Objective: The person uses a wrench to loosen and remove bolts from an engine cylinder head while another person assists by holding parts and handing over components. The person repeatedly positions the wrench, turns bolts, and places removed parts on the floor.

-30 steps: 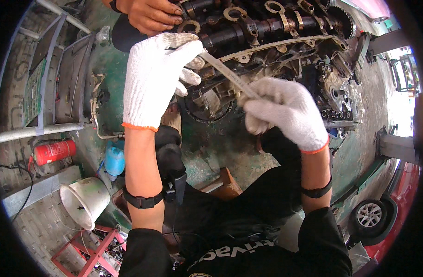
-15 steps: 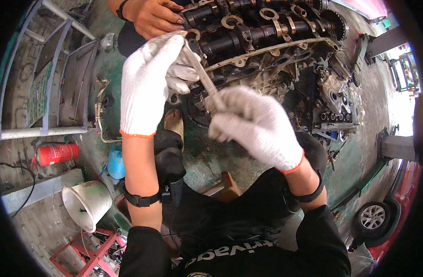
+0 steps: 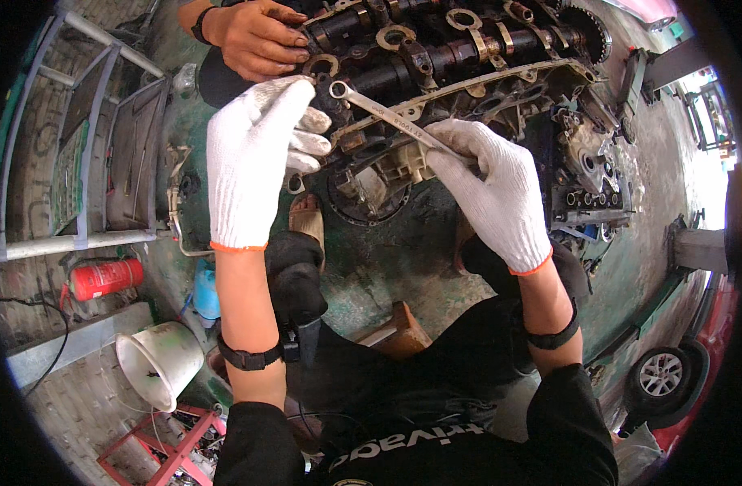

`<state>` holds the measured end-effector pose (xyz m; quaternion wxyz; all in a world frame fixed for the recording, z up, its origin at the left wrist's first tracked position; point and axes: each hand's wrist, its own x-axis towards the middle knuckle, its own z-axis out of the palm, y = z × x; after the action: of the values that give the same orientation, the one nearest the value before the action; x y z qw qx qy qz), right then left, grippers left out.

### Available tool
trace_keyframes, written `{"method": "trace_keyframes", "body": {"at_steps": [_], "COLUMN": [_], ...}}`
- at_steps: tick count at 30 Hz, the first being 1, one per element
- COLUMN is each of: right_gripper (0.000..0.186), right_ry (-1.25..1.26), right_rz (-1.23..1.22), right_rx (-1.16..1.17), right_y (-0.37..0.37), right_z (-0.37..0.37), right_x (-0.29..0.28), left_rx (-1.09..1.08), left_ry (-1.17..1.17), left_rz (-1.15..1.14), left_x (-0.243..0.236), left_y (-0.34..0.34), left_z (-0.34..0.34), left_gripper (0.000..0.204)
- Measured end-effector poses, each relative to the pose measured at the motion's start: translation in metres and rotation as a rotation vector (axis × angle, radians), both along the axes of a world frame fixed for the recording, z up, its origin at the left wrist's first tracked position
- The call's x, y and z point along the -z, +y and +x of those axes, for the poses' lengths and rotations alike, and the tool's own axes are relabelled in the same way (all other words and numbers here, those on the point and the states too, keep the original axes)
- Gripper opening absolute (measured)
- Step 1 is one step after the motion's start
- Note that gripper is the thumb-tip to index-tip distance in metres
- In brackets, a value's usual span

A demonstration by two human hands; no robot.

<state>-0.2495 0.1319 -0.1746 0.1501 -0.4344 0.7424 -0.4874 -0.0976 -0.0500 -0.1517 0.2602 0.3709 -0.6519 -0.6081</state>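
- Your left hand, in a white glove with an orange cuff, reaches up from the lower edge with the forearm nearly straight; its fingers are curled against the near edge of the engine, just beside the ring end of the wrench. Whether they pinch anything there cannot be told.
- Your right hand, gloved the same way, comes in from the lower right with the wrist bent inward; its fingers are clenched around the handle end of the wrench.
- The wrench lies slanted, ring end up and to the left over the engine's edge, handle down and to the right inside your right fist.
- The engine is open at the top, with dark metal caps and rings in a row along it and a toothed wheel at its right end.
- Another person's bare hand rests on the engine's upper left corner, fingers bent, well above your left glove.
- A white bucket lies tipped on the floor at lower left, mouth toward you; only dark smudges show inside.
- A red fire extinguisher lies on the floor near the bucket.
- A blue bottle stands beside your left forearm.
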Motion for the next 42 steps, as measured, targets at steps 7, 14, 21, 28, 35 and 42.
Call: {"method": "trace_keyframes", "body": {"at_steps": [7, 14, 21, 28, 35, 42], "right_gripper": [0.024, 0.024, 0.028, 0.028, 0.025, 0.035], "right_ry": [-0.618, -0.688, -0.679, -0.755, -0.715, -0.686], "right_rz": [-0.032, -0.051, -0.084, -0.320, -0.030, 0.220], "right_rx": [-0.053, -0.054, -0.047, 0.046, -0.039, -0.353], "right_y": [0.010, 0.009, 0.005, -0.001, -0.003, 0.001], "right_z": [-0.001, -0.001, 0.004, 0.000, -0.006, 0.012], "right_x": [-0.020, -0.022, -0.025, -0.016, -0.021, -0.036], "left_rx": [0.030, 0.029, 0.014, -0.012, 0.041, 0.051], "left_ry": [-0.027, 0.006, -0.047, -0.053, 0.020, -0.035], "left_rz": [0.036, -0.018, -0.047, -0.300, -0.041, -0.028], "left_x": [0.001, 0.006, 0.005, 0.016, 0.011, 0.005], "left_y": [0.005, 0.001, 0.003, -0.001, 0.000, 0.000], "left_z": [-0.006, -0.005, -0.007, -0.010, -0.007, -0.008], "left_gripper": [0.030, 0.028, 0.027, 0.023, 0.025, 0.031]}}
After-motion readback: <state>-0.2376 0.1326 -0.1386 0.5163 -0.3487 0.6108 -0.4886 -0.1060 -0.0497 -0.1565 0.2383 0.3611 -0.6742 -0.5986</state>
